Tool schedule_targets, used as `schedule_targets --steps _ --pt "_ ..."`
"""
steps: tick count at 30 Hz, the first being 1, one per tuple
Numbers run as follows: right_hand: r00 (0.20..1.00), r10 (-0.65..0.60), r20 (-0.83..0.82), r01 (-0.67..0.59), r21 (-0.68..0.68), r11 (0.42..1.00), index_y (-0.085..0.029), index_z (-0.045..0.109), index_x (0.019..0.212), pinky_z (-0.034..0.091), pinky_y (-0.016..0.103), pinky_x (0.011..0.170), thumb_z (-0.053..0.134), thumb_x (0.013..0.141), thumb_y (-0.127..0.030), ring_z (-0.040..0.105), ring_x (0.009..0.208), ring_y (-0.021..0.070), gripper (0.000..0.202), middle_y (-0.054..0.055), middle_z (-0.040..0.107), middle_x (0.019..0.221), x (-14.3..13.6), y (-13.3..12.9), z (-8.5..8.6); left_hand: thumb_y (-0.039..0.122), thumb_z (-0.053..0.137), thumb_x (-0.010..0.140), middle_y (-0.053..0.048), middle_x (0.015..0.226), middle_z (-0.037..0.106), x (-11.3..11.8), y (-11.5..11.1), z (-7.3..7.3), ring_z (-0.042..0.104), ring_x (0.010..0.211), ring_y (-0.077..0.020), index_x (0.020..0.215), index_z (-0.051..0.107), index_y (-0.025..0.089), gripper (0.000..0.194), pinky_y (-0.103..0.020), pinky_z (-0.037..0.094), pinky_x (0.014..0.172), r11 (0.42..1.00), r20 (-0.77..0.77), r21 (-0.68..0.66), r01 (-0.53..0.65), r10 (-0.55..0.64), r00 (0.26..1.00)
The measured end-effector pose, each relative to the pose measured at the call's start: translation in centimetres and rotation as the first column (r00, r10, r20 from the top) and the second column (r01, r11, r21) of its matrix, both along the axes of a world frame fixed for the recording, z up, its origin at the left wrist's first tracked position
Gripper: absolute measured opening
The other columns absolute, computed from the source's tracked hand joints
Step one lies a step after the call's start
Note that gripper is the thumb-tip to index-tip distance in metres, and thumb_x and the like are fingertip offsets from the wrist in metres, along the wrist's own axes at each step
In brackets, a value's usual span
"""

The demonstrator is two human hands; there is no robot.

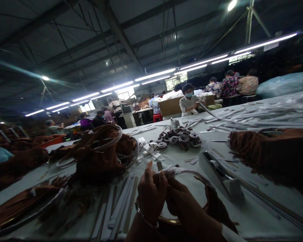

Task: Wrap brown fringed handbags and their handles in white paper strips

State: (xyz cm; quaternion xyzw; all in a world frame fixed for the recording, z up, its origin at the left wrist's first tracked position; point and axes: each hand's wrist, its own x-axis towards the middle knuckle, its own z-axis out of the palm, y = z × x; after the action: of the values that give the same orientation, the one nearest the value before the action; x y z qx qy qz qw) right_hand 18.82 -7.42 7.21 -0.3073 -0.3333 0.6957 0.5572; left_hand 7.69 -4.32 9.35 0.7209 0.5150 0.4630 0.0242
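My left hand (pixel 153 190) is closed on the near rim section of a hoop (pixel 189 170) with a pale, whitish edging. Right beside it, my right hand (pixel 180 198) pinches the same hoop, the fingers of both hands nearly touching. Dark brown material (pixel 218 210) hangs from the hoop to the right of my right hand. Below my wrists a gold-coloured curve (pixel 169 220) shows. A short dark strip (pixel 159 165) appears just beyond my fingers. What lies under my fingertips is hidden.
A tape dispenser (pixel 219 176) stands right of my hands. Pale strips (pixel 118 205) lie to the left, near a heap of brown hooped pieces (pixel 98 154). Several small coils (pixel 183 137) are piled ahead. More brown material (pixel 275 151) sits right; a person (pixel 188 106) works across the table.
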Motion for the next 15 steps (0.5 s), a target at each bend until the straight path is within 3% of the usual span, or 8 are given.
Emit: schedule_targets --steps 3,7,9,12,15 --pt "0.991 0.104 -0.083 -0.105 -0.007 0.994 -0.021 0.058 0.113 0.013 0.018 0.041 0.079 0.072 -0.041 0.022 0.04 0.0024 0.05 -0.012 0.035 0.051 0.6 -0.4 -0.4 0.041 0.045 0.096 -0.013 0.088 0.073 0.1 0.0 -0.1 0.07 0.087 -0.0265 0.136 0.051 0.005 0.055 -0.037 0.054 0.078 1.0 0.035 -0.011 0.009 -0.009 0.999" --pt "0.992 0.095 -0.087 -0.097 -0.016 0.995 -0.021 0.057 0.095 0.015 0.017 0.041 0.079 0.07 -0.04 0.023 0.04 0.0023 0.039 -0.012 0.035 0.051 1.5 0.1 -1.0 0.043 0.044 0.095 -0.011 0.085 0.073 0.3 0.0 0.4 0.069 0.076 -0.0226 0.115 0.067 0.011 0.044 -0.032 0.053 0.07 0.987 0.159 -0.141 0.075 -0.053 0.986" --pt "0.994 0.107 -0.025 -0.107 -0.014 0.994 -0.02 0.056 0.088 0.015 0.018 0.039 0.08 0.068 -0.041 0.025 0.038 0.0022 0.038 -0.012 0.038 0.049 1.9 0.7 -1.0 0.043 0.044 0.095 -0.005 0.071 0.069 0.4 0.1 0.7 0.063 0.063 -0.0178 0.093 0.069 0.015 0.038 -0.027 0.048 0.06 0.968 0.217 -0.2 0.148 -0.104 0.971" --pt "0.987 0.096 0.128 -0.096 -0.007 0.995 -0.017 0.059 0.087 0.02 0.018 0.036 0.078 0.069 -0.045 0.031 0.034 0.0038 0.038 -0.009 0.043 0.049 2.4 0.9 -0.7 0.041 0.045 0.094 0.001 0.059 0.056 0.5 0.1 0.7 0.051 0.055 -0.0128 0.07 0.061 0.017 0.038 -0.023 0.04 0.054 0.956 0.281 -0.199 0.216 -0.155 0.947" --pt "0.946 -0.06 0.318 0.038 0.073 0.997 -0.015 0.065 0.095 0.036 0.023 0.038 0.071 0.077 -0.054 0.05 0.041 0.0108 0.043 -0.001 0.057 0.059 2.6 0.1 -0.8 0.039 0.046 0.092 0.003 0.056 0.048 0.6 0.2 0.7 0.044 0.054 -0.0113 0.065 0.056 0.017 0.036 -0.022 0.037 0.054 0.957 0.333 -0.188 0.221 -0.149 0.931"
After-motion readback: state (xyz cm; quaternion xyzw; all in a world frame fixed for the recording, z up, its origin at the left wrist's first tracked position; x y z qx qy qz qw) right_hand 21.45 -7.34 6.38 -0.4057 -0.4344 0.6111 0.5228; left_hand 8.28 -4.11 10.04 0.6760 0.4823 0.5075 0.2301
